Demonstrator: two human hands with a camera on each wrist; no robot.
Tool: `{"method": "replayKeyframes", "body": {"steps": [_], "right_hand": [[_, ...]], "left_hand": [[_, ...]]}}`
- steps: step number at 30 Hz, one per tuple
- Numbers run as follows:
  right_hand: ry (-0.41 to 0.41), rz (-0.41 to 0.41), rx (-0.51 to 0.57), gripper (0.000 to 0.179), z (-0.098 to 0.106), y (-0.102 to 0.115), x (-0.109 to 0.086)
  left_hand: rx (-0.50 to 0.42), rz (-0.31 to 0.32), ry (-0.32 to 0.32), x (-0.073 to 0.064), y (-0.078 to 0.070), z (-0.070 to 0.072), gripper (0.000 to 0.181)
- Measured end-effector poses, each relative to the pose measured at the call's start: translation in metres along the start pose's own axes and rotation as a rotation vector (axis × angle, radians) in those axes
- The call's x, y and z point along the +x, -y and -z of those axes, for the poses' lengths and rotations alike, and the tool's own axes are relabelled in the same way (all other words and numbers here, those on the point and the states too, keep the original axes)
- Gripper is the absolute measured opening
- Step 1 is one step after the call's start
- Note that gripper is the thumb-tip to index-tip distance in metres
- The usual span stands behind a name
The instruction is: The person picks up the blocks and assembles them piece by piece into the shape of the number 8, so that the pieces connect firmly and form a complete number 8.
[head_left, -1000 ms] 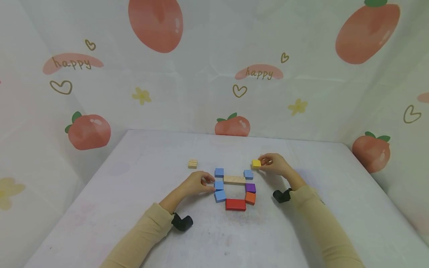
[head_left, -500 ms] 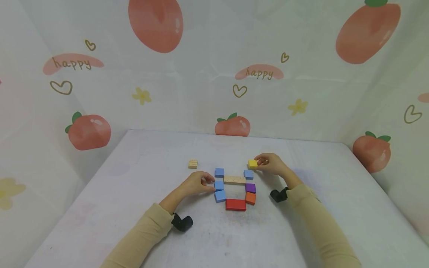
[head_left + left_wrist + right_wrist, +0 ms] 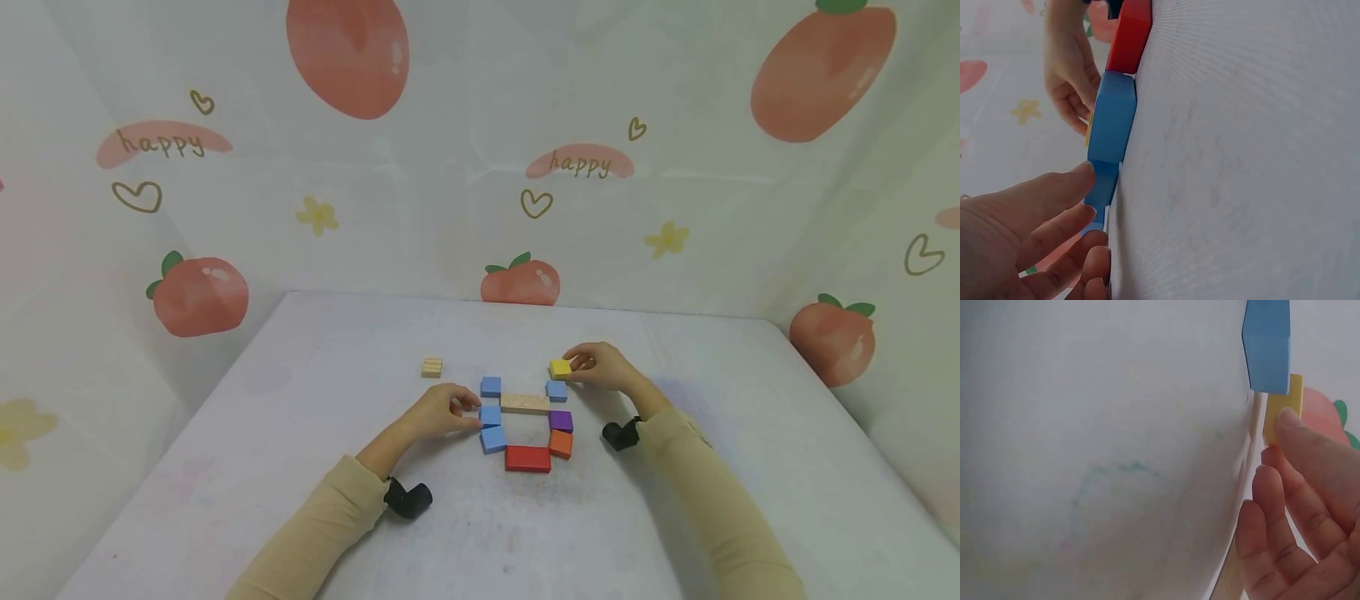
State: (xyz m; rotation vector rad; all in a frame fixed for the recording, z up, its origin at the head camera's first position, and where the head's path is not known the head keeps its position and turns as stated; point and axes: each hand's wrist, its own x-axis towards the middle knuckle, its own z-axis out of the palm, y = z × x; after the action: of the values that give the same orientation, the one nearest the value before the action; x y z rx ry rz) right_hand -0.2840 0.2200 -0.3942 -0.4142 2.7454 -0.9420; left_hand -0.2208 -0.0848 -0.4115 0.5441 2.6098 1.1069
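My right hand [image 3: 602, 367] pinches a yellow block [image 3: 560, 369] between thumb and fingers, just behind a small blue block [image 3: 557, 391]. In the right wrist view, the thumb presses the face of the yellow block [image 3: 1283, 411], close by the blue block [image 3: 1267, 350]. At the left side of the ring of blocks, my left hand [image 3: 440, 410] has its fingers loosely bent and its thumb at a blue block [image 3: 490, 416]. The left wrist view shows the thumb tip touching that blue block [image 3: 1104, 182]; the fingers are not wrapped round it.
Beyond the left hand lies a ridged wooden block [image 3: 431, 367]. The ring also has a long wooden block [image 3: 525, 403], a purple block [image 3: 561, 421], an orange block [image 3: 561, 443] and a long red block [image 3: 527, 458]. A printed curtain [image 3: 420, 225] hangs behind the white table.
My right hand has moved left with the yellow block, from right of the small blue block to behind it. The left hand and the other blocks have stayed put.
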Motion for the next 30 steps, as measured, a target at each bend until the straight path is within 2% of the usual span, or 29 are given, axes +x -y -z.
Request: {"method": "replayKeyframes", "body": {"steps": [3, 11, 30], "right_hand": [[0.005, 0.010, -0.008, 0.035, -0.0007, -0.0018, 0.0027], [0.022, 0.054, -0.012, 0.034, -0.0033, -0.0033, 0.0073], [0.055, 0.046, -0.019, 0.035, -0.0031, -0.0012, 0.0089]], "left_hand": [[0.000, 0.008, 0.001, 0.0001, 0.0001, 0.0000, 0.028], [-0.005, -0.021, 0.005, -0.0016, 0.0009, 0.0006, 0.028], [-0.017, -0.028, 0.011, -0.0010, 0.0018, 0.0012, 0.029]]}}
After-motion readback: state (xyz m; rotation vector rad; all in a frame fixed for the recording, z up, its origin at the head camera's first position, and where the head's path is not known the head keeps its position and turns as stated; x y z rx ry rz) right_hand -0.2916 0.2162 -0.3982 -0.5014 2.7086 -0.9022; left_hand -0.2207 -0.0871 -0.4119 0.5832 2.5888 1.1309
